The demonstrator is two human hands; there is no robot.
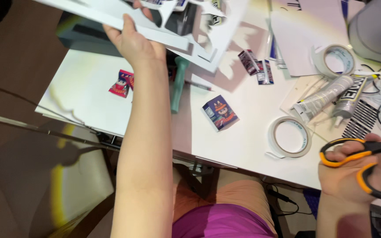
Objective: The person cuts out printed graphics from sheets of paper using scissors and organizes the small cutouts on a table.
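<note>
Upper left of frame: my left hand [133, 42] pinched a cut-up white paper sheet [111, 15], fingers closed on its edge. Centre: a small printed character cutout [219, 113] lay on the white table [243, 145], a tape roll [289, 136] just right. Lower right: my right hand [353, 172] gripped orange-handled scissors [367, 158], fingers through loops.

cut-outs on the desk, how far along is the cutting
Done: several small printed pieces lie cut out on the white table. In hand: the left hand lifts a white sheet with ragged holes; the right hand grips orange-handled scissors. Left: that sheet looks largely used up.
</note>
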